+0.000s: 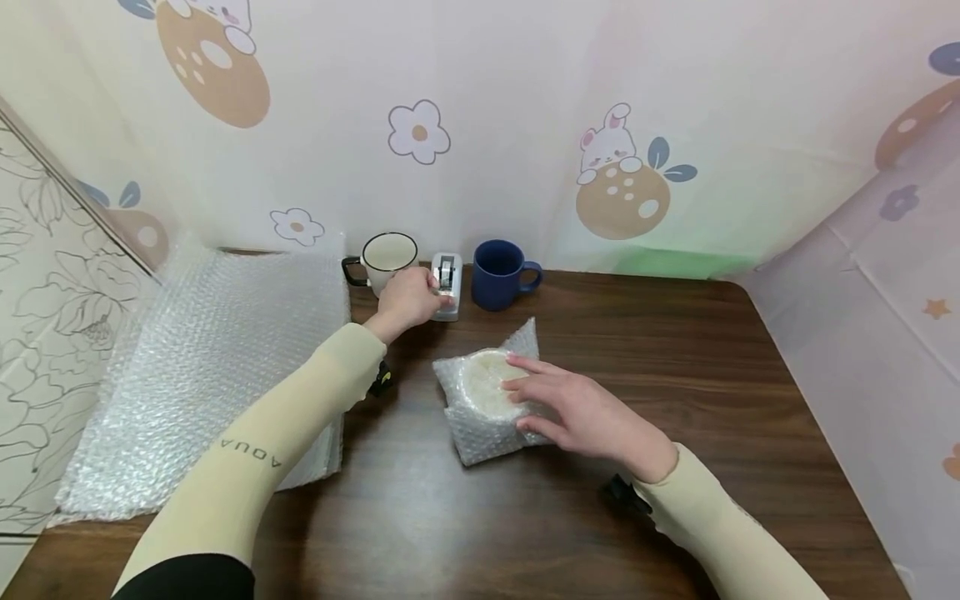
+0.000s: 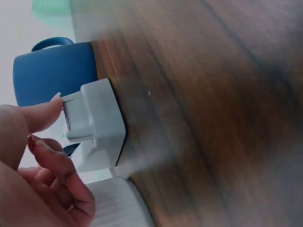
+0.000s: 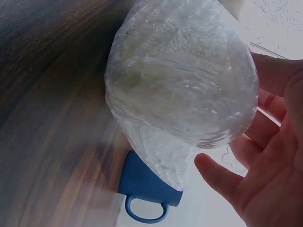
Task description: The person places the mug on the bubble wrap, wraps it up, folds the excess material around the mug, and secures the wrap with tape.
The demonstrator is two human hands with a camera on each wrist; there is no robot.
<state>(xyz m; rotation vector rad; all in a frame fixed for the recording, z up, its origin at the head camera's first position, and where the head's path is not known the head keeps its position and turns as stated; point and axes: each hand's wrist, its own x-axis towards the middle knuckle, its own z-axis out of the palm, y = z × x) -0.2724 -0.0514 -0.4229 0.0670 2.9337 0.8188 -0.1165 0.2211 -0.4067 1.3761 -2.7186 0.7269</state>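
A round cream-coloured object in bubble wrap [image 1: 491,387] sits on the table, with corners of the wrap sticking out. My right hand [image 1: 577,412] rests its spread, slightly bent fingers on the right side of this bundle, also seen in the right wrist view. Farther back, my left hand [image 1: 408,300] is at a small white tape dispenser [image 1: 447,267]. In the left wrist view the thumb reaches the toothed cutting edge of the dispenser [image 2: 104,113], while the curled forefinger is apart from the thumb.
Left of the dispenser stands a white mug [image 1: 390,252] with black rim and handle; right of it is a blue mug [image 1: 497,275]. Flat bubble wrap sheets [image 1: 232,350] cover the left of the brown wooden table [image 1: 675,358]. A patterned wall cloth [image 1: 510,100] hangs behind.
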